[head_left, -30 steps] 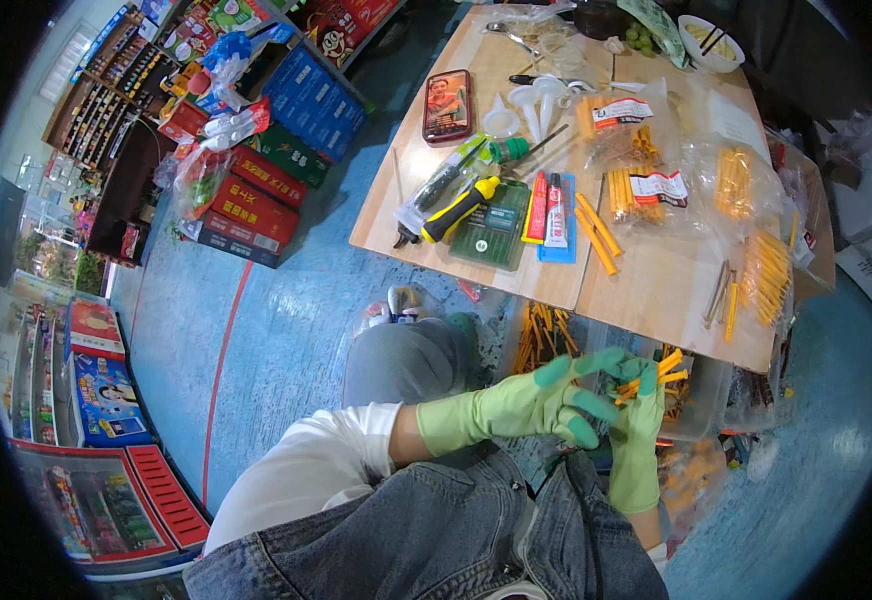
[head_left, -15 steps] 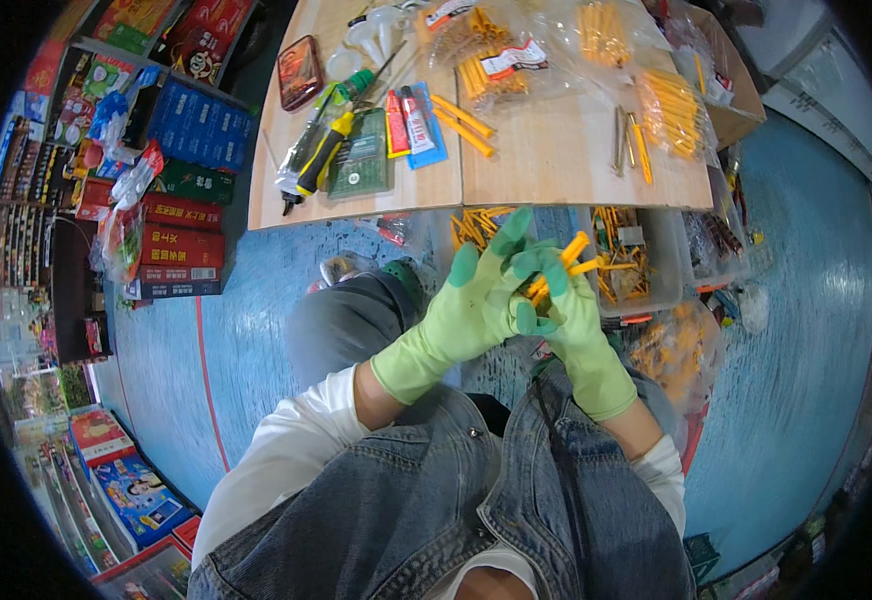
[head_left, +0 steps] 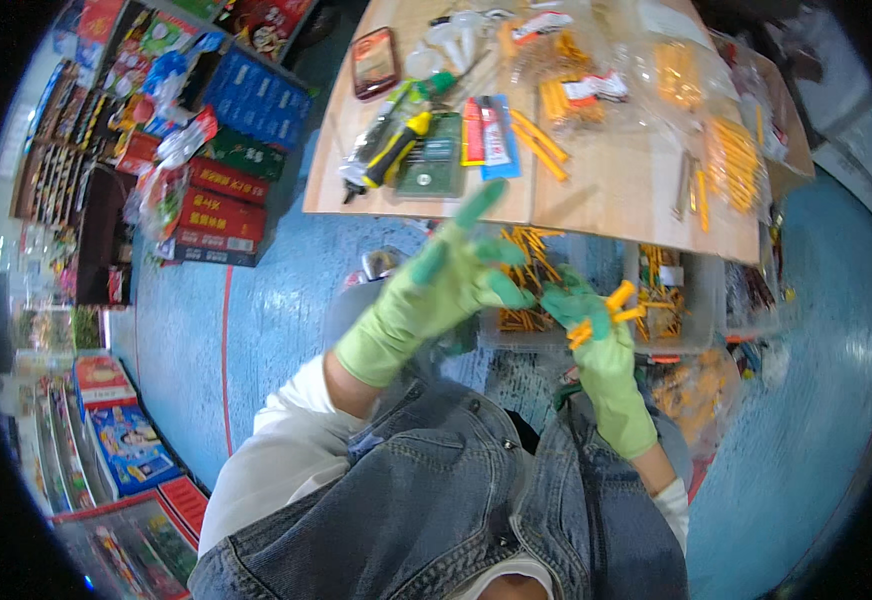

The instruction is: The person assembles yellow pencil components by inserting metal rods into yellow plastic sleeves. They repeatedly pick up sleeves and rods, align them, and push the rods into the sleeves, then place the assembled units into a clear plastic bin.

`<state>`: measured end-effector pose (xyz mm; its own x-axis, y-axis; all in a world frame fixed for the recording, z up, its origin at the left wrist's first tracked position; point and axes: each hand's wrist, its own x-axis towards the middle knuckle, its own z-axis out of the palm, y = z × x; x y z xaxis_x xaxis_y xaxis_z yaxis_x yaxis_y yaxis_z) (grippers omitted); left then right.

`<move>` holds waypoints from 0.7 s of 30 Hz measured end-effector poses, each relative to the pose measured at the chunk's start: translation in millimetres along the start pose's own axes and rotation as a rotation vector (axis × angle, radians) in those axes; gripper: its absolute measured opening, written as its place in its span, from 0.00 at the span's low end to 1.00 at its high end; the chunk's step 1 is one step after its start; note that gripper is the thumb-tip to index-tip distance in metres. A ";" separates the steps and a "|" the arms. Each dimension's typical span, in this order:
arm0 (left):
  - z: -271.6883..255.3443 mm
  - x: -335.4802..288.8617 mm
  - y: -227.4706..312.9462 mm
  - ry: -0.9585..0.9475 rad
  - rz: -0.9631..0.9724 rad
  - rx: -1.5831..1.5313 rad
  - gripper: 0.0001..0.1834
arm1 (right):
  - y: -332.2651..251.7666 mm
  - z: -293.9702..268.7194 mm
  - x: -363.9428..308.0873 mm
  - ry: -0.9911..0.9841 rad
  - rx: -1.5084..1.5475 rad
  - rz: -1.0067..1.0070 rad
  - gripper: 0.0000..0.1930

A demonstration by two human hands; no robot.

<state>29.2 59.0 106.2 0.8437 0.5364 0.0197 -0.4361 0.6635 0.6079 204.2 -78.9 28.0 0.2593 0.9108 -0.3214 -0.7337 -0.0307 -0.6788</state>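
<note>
Both my hands wear light green gloves with darker green fingers. My left hand (head_left: 446,280) is raised just below the table's near edge, its fingers spread and nothing visible in them. To its right, my right hand (head_left: 596,340) is closed around a few short orange plastic sticks (head_left: 618,296), whose ends stick out past the fingers. Below and behind the hands, one clear plastic bin (head_left: 531,338) holds many loose orange sticks. A second clear bin (head_left: 701,325), right of it, has more orange sticks. Some of their contents are hidden by my hands and the tabletop.
On the wooden table (head_left: 596,195) lie a yellow-black screwdriver (head_left: 396,152), a green flat case (head_left: 430,165), glue tubes (head_left: 494,135), two loose orange sticks (head_left: 541,145) and bagged orange sticks (head_left: 734,165). Stacked boxes (head_left: 221,215) stand left; a bag of orange pieces (head_left: 696,400) sits right.
My hands have come apart. The left one moved up and left with its fingers spreading, while the right keeps the orange sticks. The view has shifted, moving the table rightward.
</note>
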 end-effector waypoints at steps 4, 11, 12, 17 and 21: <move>-45.0 -16.7 84.9 0.383 0.366 0.741 0.45 | -2.7 8.0 7.7 -0.132 0.071 -0.054 0.18; -145.8 6.6 187.1 0.646 0.353 1.854 0.36 | 1.9 10.1 18.5 -0.118 -0.196 0.001 0.21; -155.2 12.2 191.8 0.633 0.356 1.958 0.36 | 2.4 9.7 20.0 -0.115 -0.201 0.021 0.21; -176.0 31.9 195.8 0.520 0.373 2.083 0.39 | 6.1 8.8 27.1 -0.074 -0.198 0.063 0.19; -179.8 41.7 197.4 0.471 0.383 2.195 0.40 | 8.8 9.2 30.8 -0.081 -0.180 0.036 0.16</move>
<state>-78.0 306.0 84.3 0.5802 0.7191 0.3824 0.6693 -0.6885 0.2793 200.0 -47.3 18.1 0.1783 0.9378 -0.2978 -0.6153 -0.1300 -0.7775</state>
